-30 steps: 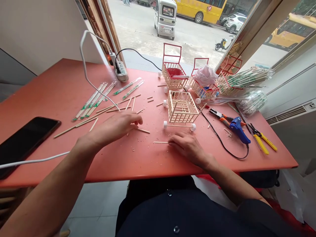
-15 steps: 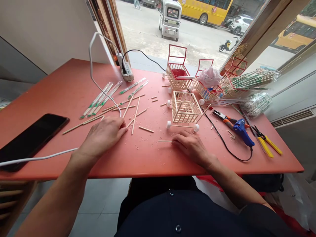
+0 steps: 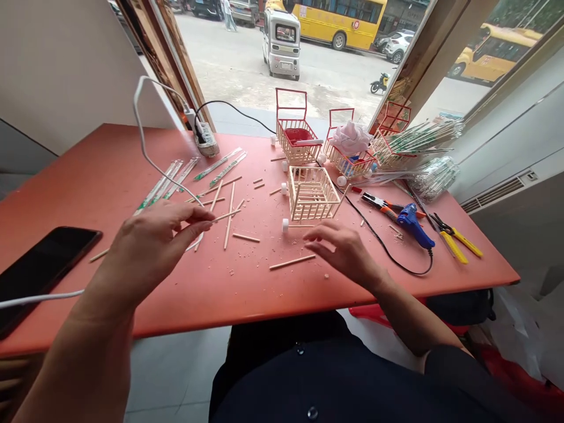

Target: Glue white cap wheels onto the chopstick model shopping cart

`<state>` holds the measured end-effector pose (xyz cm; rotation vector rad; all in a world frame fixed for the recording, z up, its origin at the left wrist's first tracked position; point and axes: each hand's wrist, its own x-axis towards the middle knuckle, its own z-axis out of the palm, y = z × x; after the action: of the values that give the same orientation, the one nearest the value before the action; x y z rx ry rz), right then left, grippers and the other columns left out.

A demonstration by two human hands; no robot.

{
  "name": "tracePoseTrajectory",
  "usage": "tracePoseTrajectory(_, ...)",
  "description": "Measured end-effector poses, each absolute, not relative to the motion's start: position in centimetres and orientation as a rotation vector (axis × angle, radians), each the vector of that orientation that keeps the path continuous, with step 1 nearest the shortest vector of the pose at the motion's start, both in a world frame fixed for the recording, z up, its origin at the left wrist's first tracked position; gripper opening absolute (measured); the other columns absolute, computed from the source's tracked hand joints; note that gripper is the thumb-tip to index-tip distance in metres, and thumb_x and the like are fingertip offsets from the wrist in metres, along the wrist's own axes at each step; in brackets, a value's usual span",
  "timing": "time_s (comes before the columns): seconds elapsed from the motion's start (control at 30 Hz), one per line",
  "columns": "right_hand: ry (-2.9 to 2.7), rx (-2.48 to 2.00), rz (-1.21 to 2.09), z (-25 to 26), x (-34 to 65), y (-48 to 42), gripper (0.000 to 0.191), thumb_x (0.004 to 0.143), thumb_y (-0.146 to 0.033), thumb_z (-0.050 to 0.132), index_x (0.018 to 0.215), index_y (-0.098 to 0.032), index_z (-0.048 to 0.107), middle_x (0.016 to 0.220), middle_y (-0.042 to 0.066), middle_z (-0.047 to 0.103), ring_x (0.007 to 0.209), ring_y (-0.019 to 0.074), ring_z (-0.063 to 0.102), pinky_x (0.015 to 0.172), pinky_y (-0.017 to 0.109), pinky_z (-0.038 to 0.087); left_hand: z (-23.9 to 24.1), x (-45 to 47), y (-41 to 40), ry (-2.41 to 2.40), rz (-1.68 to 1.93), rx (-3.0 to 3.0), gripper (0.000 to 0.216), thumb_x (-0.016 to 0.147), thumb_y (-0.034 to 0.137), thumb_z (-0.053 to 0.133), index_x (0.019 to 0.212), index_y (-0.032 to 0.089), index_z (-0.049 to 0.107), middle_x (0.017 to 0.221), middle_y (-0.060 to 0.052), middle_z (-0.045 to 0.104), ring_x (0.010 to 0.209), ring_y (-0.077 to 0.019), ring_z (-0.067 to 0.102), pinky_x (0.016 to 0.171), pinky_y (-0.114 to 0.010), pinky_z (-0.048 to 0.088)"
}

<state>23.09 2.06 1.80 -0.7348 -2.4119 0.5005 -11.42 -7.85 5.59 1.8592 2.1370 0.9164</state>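
My left hand [image 3: 163, 238] pinches one end of a thin wooden stick [image 3: 229, 215], which points right above other loose sticks. My right hand [image 3: 341, 248] hovers with fingers apart and nothing in them. Just left of its fingertips, a single wooden stick [image 3: 292, 262] lies on the red table [image 3: 198, 305]. Behind my right hand stands a small unpainted cart [image 3: 314, 197] built of sticks, with white wheels; my fingers hide part of its near side. A short stick piece [image 3: 246, 238] rests between my hands.
Red-trimmed stick carts [image 3: 296, 141] stand at the back, one holding a pinkish-white bundle [image 3: 351, 138]. To the right lie a blue glue gun [image 3: 414, 224], pliers [image 3: 372, 202] and yellow-handled cutters [image 3: 456, 241]. A black phone [image 3: 48, 264], white cable [image 3: 140, 126] and wrapped chopsticks [image 3: 161, 187] occupy the left.
My left hand has risen and now holds a stick picked from the loose ones. My right hand has let go of the stick by the cart and lifted. The view has shifted.
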Motion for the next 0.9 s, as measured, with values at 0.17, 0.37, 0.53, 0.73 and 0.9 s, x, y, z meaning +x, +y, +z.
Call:
tracePoseTrajectory(0.17,-2.097,-0.711,0.490,5.8,25.2,3.1,0.028,0.113,-0.051,0.076,0.112,-0.024,0.083,0.104,0.004,0.083,0.087,0.0171,0.073,0.072,0.031,0.055,7.6,-5.6,-7.0,1.718,1.301,2.105,0.014,0.103,0.036,0.068,0.094,0.032,0.079,0.089,0.002,0.081,0.082,-0.0218,0.073,0.080,-0.036,0.059)
tracePoseTrajectory(0.37,-2.279,-0.572,0.080,8.5,25.3,3.3,0.018,0.115,-0.043,0.072,0.122,-0.029,0.081,0.121,0.006,0.081,0.119,0.0257,0.072,0.111,0.047,0.057,8.4,-0.3,-3.2,1.491,1.199,2.497,0.027,0.115,0.032,0.058,0.097,0.027,0.078,0.097,-0.005,0.082,0.097,-0.0250,0.076,0.089,-0.037,0.061)
tracePoseTrajectory(0.53,-2.496,-0.659,-0.051,9.1,24.5,4.4,0.022,0.121,-0.036,0.062,0.111,-0.027,0.079,0.114,0.004,0.081,0.118,0.0256,0.066,0.111,0.046,0.047,8.2,1.0,-2.1,1.504,1.200,2.466,0.022,0.112,0.027,0.061,0.100,0.025,0.079,0.096,-0.005,0.082,0.096,-0.0233,0.076,0.090,-0.035,0.062)
tracePoseTrajectory(0.73,-2.600,-0.680,-0.043,8.3,24.9,5.8,0.022,0.120,-0.030,0.061,0.103,-0.022,0.073,0.106,0.007,0.076,0.107,0.0256,0.061,0.103,0.041,0.045,7.7,-0.3,-3.4,1.683,1.104,2.227,0.018,0.106,0.033,0.065,0.095,0.029,0.078,0.092,0.000,0.082,0.084,-0.0209,0.074,0.083,-0.033,0.061)
tracePoseTrajectory(0.9,-2.588,-0.766,0.011,8.1,25.9,5.9,0.018,0.116,-0.023,0.066,0.099,-0.021,0.071,0.103,0.007,0.075,0.102,0.0260,0.060,0.097,0.039,0.043,7.0,-4.3,-5.3,1.919,1.147,2.108,0.021,0.102,0.043,0.063,0.091,0.033,0.077,0.091,0.001,0.084,0.088,-0.0268,0.078,0.084,-0.042,0.061)
